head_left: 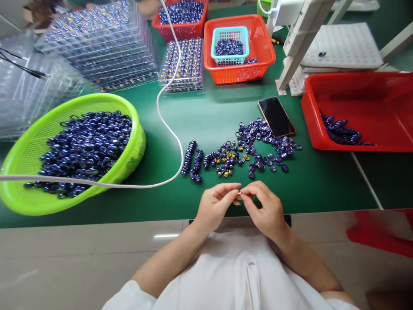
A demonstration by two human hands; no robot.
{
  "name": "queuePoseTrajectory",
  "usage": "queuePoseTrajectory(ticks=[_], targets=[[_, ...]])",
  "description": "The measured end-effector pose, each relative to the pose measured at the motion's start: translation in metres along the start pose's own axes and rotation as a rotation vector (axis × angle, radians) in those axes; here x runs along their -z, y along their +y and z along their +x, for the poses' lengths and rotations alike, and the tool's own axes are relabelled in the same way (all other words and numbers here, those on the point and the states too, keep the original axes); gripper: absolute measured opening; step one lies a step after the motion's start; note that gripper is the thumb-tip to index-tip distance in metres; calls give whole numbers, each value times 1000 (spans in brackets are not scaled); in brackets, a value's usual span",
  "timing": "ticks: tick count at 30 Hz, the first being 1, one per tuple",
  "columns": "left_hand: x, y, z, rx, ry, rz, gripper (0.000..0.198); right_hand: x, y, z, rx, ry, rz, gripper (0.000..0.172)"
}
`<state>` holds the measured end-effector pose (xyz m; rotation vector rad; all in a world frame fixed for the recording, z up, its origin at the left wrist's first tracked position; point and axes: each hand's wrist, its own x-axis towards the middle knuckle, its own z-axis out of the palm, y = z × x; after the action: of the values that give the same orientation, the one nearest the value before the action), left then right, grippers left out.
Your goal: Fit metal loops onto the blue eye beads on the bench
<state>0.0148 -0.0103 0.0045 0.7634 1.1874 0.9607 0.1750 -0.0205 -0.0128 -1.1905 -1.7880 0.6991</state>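
Observation:
My left hand point(215, 203) and my right hand point(265, 206) meet just over the front edge of the green table. Both are closed in a pinch on one small dark piece with a gold-coloured part point(239, 190); fingertips cover most of it. Beyond them lies a loose group of dark blue shiny pieces with gold parts point(228, 159). Flat dark blue round caps point(258, 131) are spread behind and to the right of it. Rows of dark blue rings point(189, 157) lie to the left, pressed side by side.
A green basket point(139, 142) full of blue rings stands left. A white cable point(167, 125) crosses the table. Right are a phone point(276, 116) and a red bin point(364, 86). Behind stand stacked clear trays point(106, 56), an orange basket point(264, 43) and a white metal post point(295, 47).

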Motion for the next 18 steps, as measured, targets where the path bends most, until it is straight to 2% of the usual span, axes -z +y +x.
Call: queuePoseTrajectory(ticks=[3,9,13,18], targets=[[-3,-2,-3,-38,9,24,27,4,-5,3,-163,3,102,8],[-6,-10,-6,-108,62,97,20,7,1,5,-444,-51,276,10],[-5,-14,-7,-152,65,152,20,8,3,7,-526,-98,381,17],[-3,-12,-5,-148,51,160,18,9,1,9,-549,-127,440,19]])
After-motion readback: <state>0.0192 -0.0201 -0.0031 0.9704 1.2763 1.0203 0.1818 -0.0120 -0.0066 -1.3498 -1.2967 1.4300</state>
